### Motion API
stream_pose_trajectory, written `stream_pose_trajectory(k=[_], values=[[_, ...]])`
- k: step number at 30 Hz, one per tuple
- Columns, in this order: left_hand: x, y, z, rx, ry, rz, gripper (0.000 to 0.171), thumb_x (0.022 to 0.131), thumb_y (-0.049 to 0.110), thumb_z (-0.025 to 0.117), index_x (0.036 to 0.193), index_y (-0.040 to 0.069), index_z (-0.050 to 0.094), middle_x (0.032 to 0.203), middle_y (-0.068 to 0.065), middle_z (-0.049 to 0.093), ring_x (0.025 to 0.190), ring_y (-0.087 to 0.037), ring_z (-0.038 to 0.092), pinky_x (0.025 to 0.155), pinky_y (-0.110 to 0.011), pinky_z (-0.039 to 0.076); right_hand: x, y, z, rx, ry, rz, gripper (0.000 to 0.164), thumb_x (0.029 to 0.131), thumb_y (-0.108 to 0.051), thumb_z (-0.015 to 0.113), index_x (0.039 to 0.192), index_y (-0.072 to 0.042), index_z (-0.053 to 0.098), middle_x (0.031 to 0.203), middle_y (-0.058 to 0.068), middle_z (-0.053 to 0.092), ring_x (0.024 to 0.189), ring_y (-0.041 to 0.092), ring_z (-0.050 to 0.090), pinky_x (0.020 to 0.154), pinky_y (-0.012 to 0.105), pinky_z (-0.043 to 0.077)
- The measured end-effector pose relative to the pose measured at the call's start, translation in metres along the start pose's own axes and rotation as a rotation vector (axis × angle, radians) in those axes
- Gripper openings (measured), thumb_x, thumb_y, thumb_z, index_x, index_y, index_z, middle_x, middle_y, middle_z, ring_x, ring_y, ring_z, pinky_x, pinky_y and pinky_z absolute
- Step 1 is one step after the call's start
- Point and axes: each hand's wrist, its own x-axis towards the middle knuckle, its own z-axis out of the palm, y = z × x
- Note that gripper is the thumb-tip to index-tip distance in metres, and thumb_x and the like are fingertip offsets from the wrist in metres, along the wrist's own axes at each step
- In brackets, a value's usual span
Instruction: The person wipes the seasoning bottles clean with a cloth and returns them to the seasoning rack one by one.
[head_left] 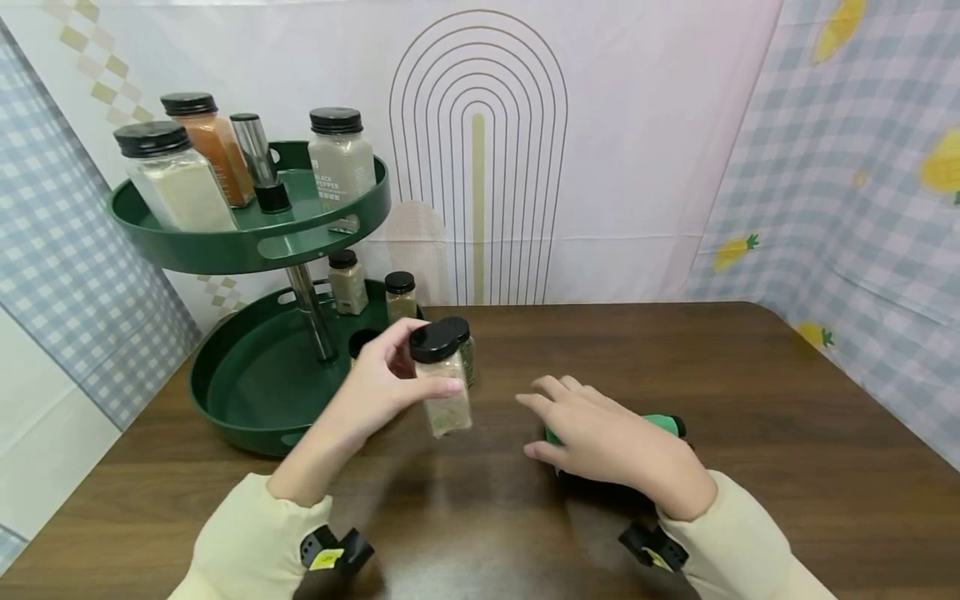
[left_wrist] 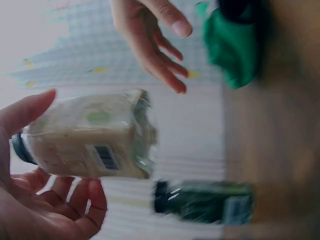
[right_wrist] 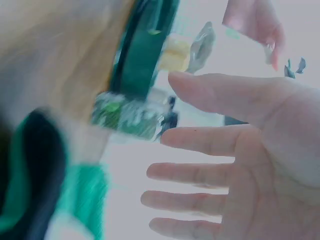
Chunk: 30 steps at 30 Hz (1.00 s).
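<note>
My left hand point(head_left: 375, 385) grips a clear square jar point(head_left: 447, 404) of pale beige seasoning by its upper part, thumb on one side and fingers on the other. The jar has a black lid and tilts slightly in the air over the table. In the left wrist view its barcode and glass base show. Fingers spread, my right hand point(head_left: 600, 435) hovers with nothing in it, over a green and black item point(head_left: 663, 423) partly hidden beneath. Behind the held jar stands a smaller black-lidded jar with green contents point(left_wrist: 205, 202), mostly covered in the head view.
A two-tier green turntable rack point(head_left: 247, 250) stands at the left. Its upper tray bears several jars, including a black pepper jar point(head_left: 341, 167) and an orange-filled jar point(head_left: 217, 158). Small jars point(head_left: 348, 287) stand on the lower tray. The brown table point(head_left: 750, 367) meets a cloth backdrop.
</note>
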Motion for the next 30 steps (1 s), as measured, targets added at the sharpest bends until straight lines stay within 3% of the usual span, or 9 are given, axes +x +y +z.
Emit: stream_pose_trajectory(k=[5,11,18,23,30], values=[[-0.004,0.011,-0.028,0.117,0.036,0.008,0.049,0.076,0.018,0.076,0.119,0.012,0.052,0.091,-0.007,0.058,0.078,-0.019,0.055,0.068,-0.032,0.048,0.028,-0.027,-0.007,-0.005,0.042,-0.098,0.049,0.090,-0.030,0.060,0.130,-0.004,0.051,0.127,0.014,0.052,0.117,0.029,0.050,0.098,0.043,0.041],[-0.012,0.024,-0.063,0.409,0.085,-0.038,0.052,0.076,0.037,0.075,0.118,0.015,0.051,0.088,-0.007,0.057,0.078,-0.020,0.053,0.065,-0.031,0.045,0.065,-0.070,-0.003,-0.007,-0.097,-0.132,0.050,0.092,-0.036,0.056,0.134,-0.012,0.048,0.136,0.006,0.047,0.125,0.020,0.046,0.104,0.036,0.038],[-0.020,0.023,-0.094,0.682,0.030,-0.096,0.070,0.075,0.047,0.073,0.129,0.010,0.047,0.088,-0.008,0.060,0.078,-0.019,0.055,0.060,-0.030,0.043,0.094,-0.111,0.017,-0.020,-0.129,-0.213,0.047,0.095,-0.035,0.052,0.137,-0.016,0.046,0.144,0.001,0.039,0.133,0.014,0.038,0.105,0.030,0.037],[-0.018,0.014,-0.109,0.737,0.017,-0.138,0.072,0.076,0.046,0.073,0.130,0.006,0.046,0.100,-0.013,0.061,0.085,-0.023,0.059,0.063,-0.031,0.045,0.105,-0.119,0.031,0.007,-0.126,-0.234,0.051,0.095,-0.033,0.051,0.142,-0.016,0.038,0.153,0.000,0.026,0.141,0.014,0.022,0.111,0.029,0.028],[-0.013,-0.001,-0.119,0.769,0.007,-0.180,0.076,0.076,0.043,0.074,0.130,-0.001,0.044,0.102,-0.018,0.059,0.084,-0.026,0.054,0.065,-0.035,0.044,0.112,-0.111,0.045,0.002,-0.101,-0.256,0.058,0.094,-0.029,0.054,0.146,-0.017,0.030,0.153,0.000,0.025,0.142,0.015,0.019,0.113,0.029,0.024]])
